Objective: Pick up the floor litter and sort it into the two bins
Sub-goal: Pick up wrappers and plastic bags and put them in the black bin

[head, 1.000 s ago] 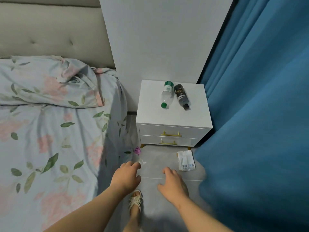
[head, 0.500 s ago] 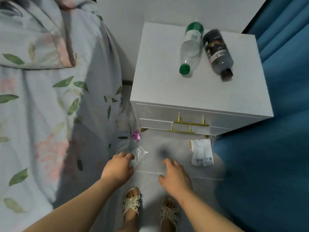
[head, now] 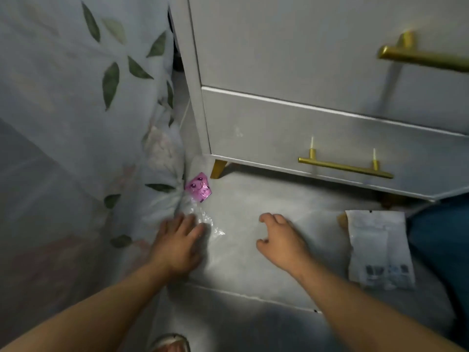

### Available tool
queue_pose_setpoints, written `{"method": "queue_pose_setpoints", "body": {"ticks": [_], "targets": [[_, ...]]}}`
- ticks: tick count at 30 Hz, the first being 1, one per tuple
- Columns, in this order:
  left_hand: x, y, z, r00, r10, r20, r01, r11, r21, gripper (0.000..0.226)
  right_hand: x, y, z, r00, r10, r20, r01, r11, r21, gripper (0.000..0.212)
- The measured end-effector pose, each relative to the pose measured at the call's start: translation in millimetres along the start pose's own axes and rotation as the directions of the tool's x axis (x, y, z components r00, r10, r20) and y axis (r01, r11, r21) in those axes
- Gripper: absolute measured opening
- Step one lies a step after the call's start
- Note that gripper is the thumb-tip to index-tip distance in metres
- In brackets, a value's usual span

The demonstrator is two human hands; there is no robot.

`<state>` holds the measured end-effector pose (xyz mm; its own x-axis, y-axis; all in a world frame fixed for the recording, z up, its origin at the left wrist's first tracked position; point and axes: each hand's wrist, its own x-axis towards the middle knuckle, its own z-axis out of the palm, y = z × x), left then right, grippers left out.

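I see the clear plastic wrapper (head: 206, 224) lying crumpled on the grey floor (head: 253, 275), right under the fingertips of the left grip (head: 177, 245). Its fingers are spread nearly straight and lie flat on the wrapper's near edge, not closed around it. Just beyond that grip a small pink wrapper (head: 198, 187) lies against the hem of the floral bedsheet (head: 76, 123), close to the gold leg (head: 218, 168) of the white nightstand (head: 279, 123). The right grip (head: 281, 240) sits apart to the right of the left one, fingers loosely curled and holding nothing; I cannot tell whether its tips touch the floor. Further right of it a white printed packet (head: 378, 247) lies flat on the floor, just beside the blue curtain (head: 441, 237). Beyond both grips the nightstand's lower drawer carries a gold bar handle (head: 345, 167). Behind the left grip, at the bottom edge, the toe of a sandal (head: 170, 342) shows.
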<state>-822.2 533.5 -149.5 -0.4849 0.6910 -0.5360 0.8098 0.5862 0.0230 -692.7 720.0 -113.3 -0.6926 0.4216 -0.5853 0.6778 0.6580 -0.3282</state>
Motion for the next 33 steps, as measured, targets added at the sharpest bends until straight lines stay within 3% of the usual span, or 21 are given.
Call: {"method": "queue_pose_setpoints", "body": {"ticks": [3,10,14,15,18,19,21,24,25,27,29,30,31,33], "targets": [[12.6,-2.3,32.4,0.999,-0.022,-0.031,0.024,0.998,0.059,0.063,-2.3,12.3,3.3,0.999,-0.043,-0.007,0.042,0.998,-0.043,0.051],[-1.3,41.3,1.4,0.991,0.089,-0.103,-0.080,0.993,0.088,0.049,-37.8,28.4,14.5,1.000,-0.004,0.001,0.004,1.000,0.020,0.050],[0.7,53.3,3.5,0.989,0.033,-0.144,0.002,0.973,0.232,0.047,-37.4,39.6,17.9,1.000,0.018,-0.012,-0.018,0.999,0.045,0.048],[0.5,54.3,3.0,0.982,0.032,-0.185,0.009,0.975,0.220,0.045,-38.5,42.8,17.7,0.999,0.033,-0.017,-0.032,0.998,0.047,0.047],[1.0,55.0,0.6,0.997,0.021,-0.076,-0.010,0.991,0.135,0.044,-43.2,51.5,19.9,0.996,0.088,-0.026,-0.085,0.993,0.083,0.045],[5.6,56.1,-1.2,0.995,0.009,-0.097,-0.001,0.997,0.081,0.042,-43.8,53.2,21.8,0.995,0.100,-0.029,-0.096,0.990,0.108,0.044],[10.7,58.7,-13.4,0.977,-0.070,-0.201,0.034,0.983,-0.179,0.039,-42.6,54.8,25.0,0.992,0.120,-0.032,-0.113,0.978,0.174,0.044],[16.7,65.2,-33.3,0.966,-0.177,-0.187,0.018,0.771,-0.637,0.015,-38.8,54.4,27.7,0.988,0.154,-0.029,-0.130,0.909,0.396,0.049],[16.7,69.0,-41.6,0.964,-0.218,-0.152,0.021,0.633,-0.774,0.003,-39.1,53.3,26.8,0.987,0.159,-0.021,-0.129,0.866,0.483,0.054],[16.5,76.4,-53.1,0.971,-0.235,-0.041,0.019,0.247,-0.969,0.019,-40.5,51.5,25.8,0.990,0.142,0.009,-0.113,0.746,0.656,0.068],[14.3,83.6,-60.9,0.981,-0.176,0.077,0.055,-0.127,-0.990,0.023,-43.0,46.3,22.7,0.994,0.090,0.059,-0.102,0.598,0.795,0.080],[12.6,87.1,-63.7,0.986,-0.113,0.120,0.090,-0.244,-0.966,0.020,-44.5,42.4,19.9,0.995,0.066,0.078,-0.101,0.533,0.840,0.083],[9.9,90.8,-66.2,0.987,-0.054,0.151,0.127,-0.318,-0.939,0.017,-45.5,38.9,16.9,0.995,0.050,0.086,-0.100,0.478,0.872,0.083],[7.0,96.3,-67.4,0.984,0.022,0.176,0.172,-0.361,-0.917,0.017,-43.5,34.5,12.6,0.996,0.022,0.091,-0.093,0.357,0.930,0.080]]}}
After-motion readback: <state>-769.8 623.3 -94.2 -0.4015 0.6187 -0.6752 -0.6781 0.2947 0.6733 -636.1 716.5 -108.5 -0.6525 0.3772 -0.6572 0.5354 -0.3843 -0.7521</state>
